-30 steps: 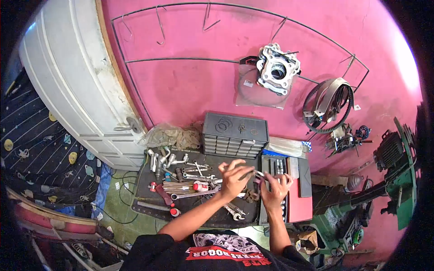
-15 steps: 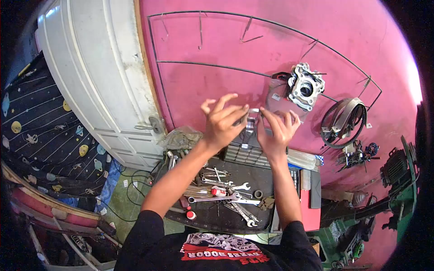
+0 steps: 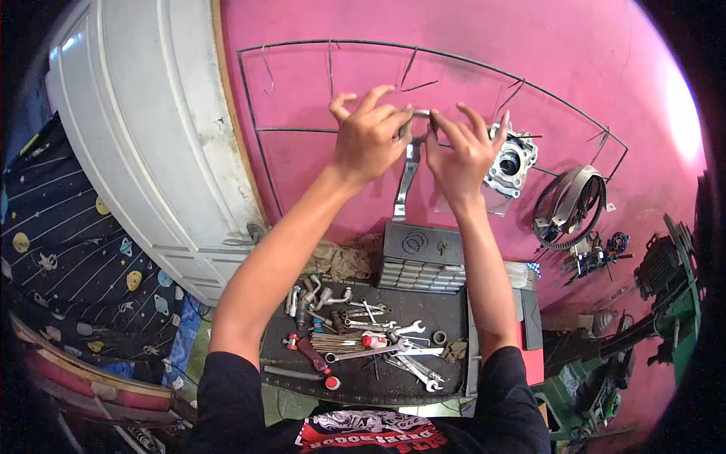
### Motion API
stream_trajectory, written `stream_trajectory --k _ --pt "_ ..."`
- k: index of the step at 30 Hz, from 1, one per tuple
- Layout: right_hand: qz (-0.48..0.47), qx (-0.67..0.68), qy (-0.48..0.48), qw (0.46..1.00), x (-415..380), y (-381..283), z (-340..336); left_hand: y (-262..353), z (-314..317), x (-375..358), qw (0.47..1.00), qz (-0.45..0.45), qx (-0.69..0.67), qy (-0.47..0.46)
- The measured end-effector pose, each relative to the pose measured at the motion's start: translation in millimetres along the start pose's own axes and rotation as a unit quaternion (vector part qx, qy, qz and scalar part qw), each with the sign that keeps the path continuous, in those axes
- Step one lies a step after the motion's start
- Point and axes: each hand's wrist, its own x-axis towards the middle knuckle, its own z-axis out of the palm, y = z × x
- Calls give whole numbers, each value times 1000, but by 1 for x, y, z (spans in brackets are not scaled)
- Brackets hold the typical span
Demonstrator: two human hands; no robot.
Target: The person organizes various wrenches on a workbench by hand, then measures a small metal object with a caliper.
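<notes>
Raised against the rack (image 3: pixel 295 130) since the earlier frame, the metal part (image 3: pixel 407 175) now hangs before the wall (image 3: pixel 575 53), above the drawers (image 3: pixel 422 276). I have its upper end pinched between the thumb and forefinger of my left hand (image 3: pixel 369 136) and my right hand (image 3: pixel 463 160), other fingers spread, apparently turning it to the light for a look. Any move from here calls for a steady grip at both sides, as the lower end looks unsupported.
</notes>
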Motion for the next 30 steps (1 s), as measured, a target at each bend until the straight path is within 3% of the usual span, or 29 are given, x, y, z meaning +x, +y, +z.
stream_trajectory --k 5,11,16,19,24,30 --pt "-5 -47 19 999 32 29 10 -10 27 46 998 57 27 19" --pt "14 -47 28 998 41 53 34 -13 44 68 997 52 63 -4" --pt "39 -5 28 999 37 62 53 -21 51 67 996 42 71 -40" --pt "42 1 24 999 31 59 63 -26 54 60 997 40 64 -8" --pt "35 19 39 998 21 55 83 -38 56 49 994 0 95 -61" --pt "38 49 13 998 15 50 106 -52 61 37 997 -8 75 -29"
